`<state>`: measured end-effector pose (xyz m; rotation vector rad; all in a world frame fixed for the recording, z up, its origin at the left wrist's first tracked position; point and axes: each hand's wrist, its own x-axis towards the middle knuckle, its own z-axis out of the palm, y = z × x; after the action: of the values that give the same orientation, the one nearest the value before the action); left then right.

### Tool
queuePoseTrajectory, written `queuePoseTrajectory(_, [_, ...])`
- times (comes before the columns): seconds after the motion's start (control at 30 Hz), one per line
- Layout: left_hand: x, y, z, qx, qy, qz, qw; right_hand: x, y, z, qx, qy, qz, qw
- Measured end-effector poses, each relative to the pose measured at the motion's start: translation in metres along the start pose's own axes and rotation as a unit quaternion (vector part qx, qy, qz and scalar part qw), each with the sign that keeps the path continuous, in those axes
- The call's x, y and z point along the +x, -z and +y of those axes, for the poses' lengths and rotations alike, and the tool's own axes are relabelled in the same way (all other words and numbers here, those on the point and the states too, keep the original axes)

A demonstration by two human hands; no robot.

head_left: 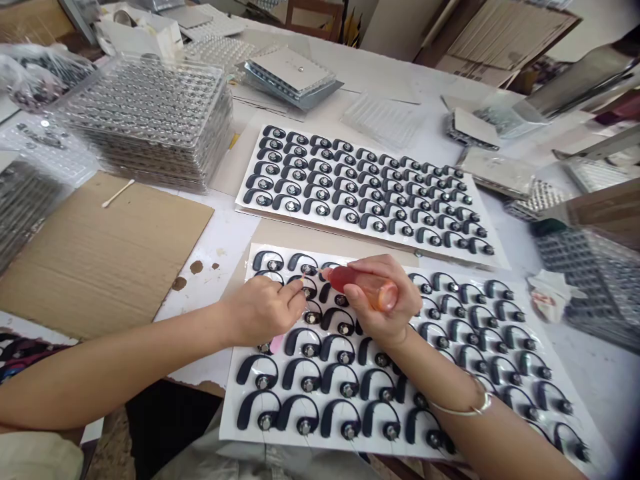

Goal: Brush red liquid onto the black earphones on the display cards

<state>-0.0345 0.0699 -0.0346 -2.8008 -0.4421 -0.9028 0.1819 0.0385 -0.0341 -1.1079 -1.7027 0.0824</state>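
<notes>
A white board in front of me carries rows of black ear-hook parts with metal round ends. My right hand is closed around a small reddish translucent bottle, tip pointing left. My left hand rests on the board with its fingers pinched on a thin stick; the stick's end is close to the bottle's tip. A pink item peeks out under the left hand. A silver bangle is on my right wrist.
A second white board with more black ear-hooks lies farther back. Stacked clear blister trays stand at the left, a cardboard sheet with a cotton swab beside them. More trays and boxes crowd the right.
</notes>
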Motion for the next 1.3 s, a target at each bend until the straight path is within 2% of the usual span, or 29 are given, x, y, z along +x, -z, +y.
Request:
queuePoseTrajectory(0.3, [-0.0018, -0.0014, 0.0013, 0.015, -0.004, -0.005, 1.000, 0.0012, -0.0017, -0.0013, -0.024, 0.038, -0.005, 0.999])
queuePoseTrajectory(1.3, [-0.0005, 0.0003, -0.0010, -0.002, 0.000, -0.008, 1.000, -0.0026, 0.0010, 0.0003, -0.034, 0.066, -0.001, 0.997])
